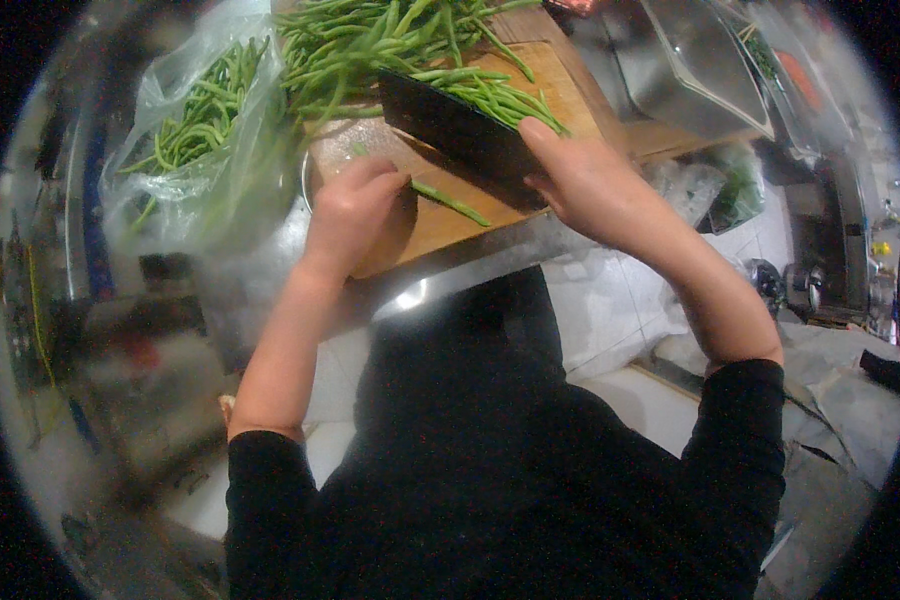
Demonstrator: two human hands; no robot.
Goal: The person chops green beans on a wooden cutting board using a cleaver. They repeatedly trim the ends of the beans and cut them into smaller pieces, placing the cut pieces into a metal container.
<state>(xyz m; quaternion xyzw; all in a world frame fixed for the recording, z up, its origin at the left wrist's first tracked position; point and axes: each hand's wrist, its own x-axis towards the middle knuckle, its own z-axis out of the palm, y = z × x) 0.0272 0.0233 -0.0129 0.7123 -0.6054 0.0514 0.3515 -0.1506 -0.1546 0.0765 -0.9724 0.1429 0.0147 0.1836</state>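
Note:
My right hand (570, 169) grips a cleaver, whose broad dark blade (461, 139) is tilted over the wooden cutting board (439, 244). Its handle is hidden in the hand. A bundle of green beans (495, 97) lies along the blade's far side. Over the board's left part, my left hand (360, 199) is closed around a single green bean (450, 202); one length sticks out to the right, above the bare wood. At the back of the board spreads a large loose pile of green beans (375, 37).
A clear plastic bag (262, 161) holding more beans (202, 120) stands left of the board. The metal counter edge (412, 292) runs in front of me. Metal containers (690, 67) sit at the back right, and a bag of greens (735, 184) is below them.

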